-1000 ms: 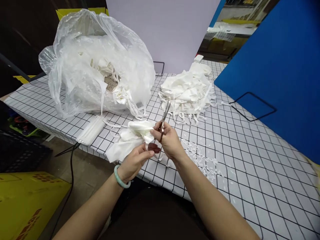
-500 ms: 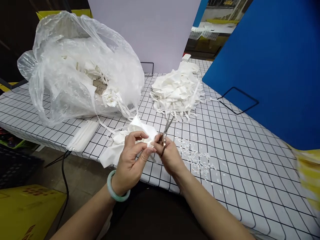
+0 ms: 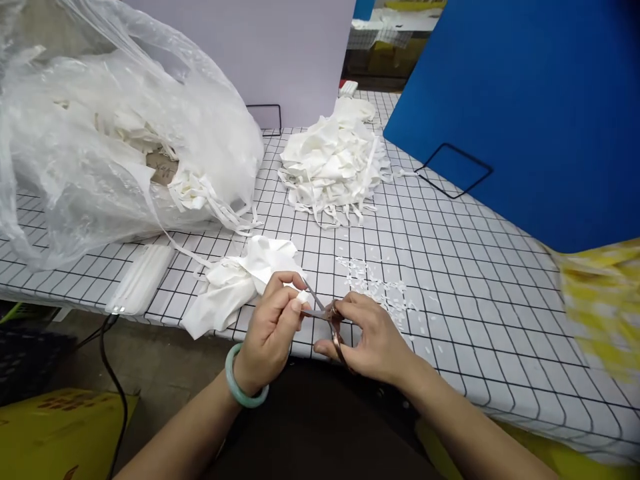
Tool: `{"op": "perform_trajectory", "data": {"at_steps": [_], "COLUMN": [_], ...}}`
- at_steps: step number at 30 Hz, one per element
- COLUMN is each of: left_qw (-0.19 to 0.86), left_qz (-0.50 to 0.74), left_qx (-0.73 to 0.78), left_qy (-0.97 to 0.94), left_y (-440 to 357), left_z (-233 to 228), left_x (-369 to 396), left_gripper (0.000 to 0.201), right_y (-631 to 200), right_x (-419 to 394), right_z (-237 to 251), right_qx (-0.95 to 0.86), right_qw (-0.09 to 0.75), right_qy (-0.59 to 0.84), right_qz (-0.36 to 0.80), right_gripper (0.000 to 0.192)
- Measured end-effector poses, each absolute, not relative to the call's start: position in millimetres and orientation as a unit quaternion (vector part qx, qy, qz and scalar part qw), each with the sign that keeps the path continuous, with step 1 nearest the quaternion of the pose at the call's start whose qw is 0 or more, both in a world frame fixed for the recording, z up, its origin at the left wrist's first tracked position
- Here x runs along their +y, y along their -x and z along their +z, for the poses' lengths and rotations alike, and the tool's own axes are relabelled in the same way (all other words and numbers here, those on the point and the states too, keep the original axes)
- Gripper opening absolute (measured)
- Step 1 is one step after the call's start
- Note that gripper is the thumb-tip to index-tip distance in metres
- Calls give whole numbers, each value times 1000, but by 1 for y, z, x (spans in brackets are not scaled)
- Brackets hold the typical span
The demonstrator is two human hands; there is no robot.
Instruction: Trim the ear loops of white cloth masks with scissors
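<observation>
Right hand was curled around small scissors, fingers through the loops, grasping them; blades pointed left toward the other hand and looked slightly parted. Left hand was pinched closed on the edge of a white fabric piece, thumb and forefinger meeting right at the blade tips. I couldn't tell whether the blades were actually on the fabric or just beside it. Green bangle sat on the left wrist.

The fabric piece lay crumpled at the near table edge, trailing up and left from the left hand, part of it hanging over the edge. Both hands hovered at that near edge, close together.

Table had a white cover with a black grid. Small white offcuts were scattered just beyond the right hand. Further back, centre, a pile of white pieces with strips sticking out. Left side, a big clear plastic bag stuffed with more white pieces, some spilling from its mouth. A flat stack of white strips lay by the near-left edge, just beside the fabric.

Blue panel stood upright at the right, pale panel at the back. Yellow boxes on the floor at lower left, black cable hanging off the table edge. Something yellow, blurred, at the right edge.
</observation>
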State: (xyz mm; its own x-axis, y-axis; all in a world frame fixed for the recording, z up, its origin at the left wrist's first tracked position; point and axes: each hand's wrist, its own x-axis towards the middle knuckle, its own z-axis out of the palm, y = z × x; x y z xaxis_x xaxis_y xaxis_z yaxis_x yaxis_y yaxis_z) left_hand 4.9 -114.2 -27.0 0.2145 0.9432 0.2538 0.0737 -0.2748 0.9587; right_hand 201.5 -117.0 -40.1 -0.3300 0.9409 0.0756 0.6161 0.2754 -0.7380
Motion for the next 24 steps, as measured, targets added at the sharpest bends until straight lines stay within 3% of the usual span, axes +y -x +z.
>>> {"op": "perform_trajectory", "data": {"at_steps": [24], "left_qw": [410], "left_qz": [433], "left_qx": [368], "left_qy": [-713], "left_y": [-12], "left_z": [-30], "left_x": [-113], "left_gripper": [28], "right_y": [-205], "right_x": [-120], "right_z": [-45], "right_qx": [-758], "right_qw": [302], "right_qy": [475], "right_qz": [329], "right_gripper": [43]}}
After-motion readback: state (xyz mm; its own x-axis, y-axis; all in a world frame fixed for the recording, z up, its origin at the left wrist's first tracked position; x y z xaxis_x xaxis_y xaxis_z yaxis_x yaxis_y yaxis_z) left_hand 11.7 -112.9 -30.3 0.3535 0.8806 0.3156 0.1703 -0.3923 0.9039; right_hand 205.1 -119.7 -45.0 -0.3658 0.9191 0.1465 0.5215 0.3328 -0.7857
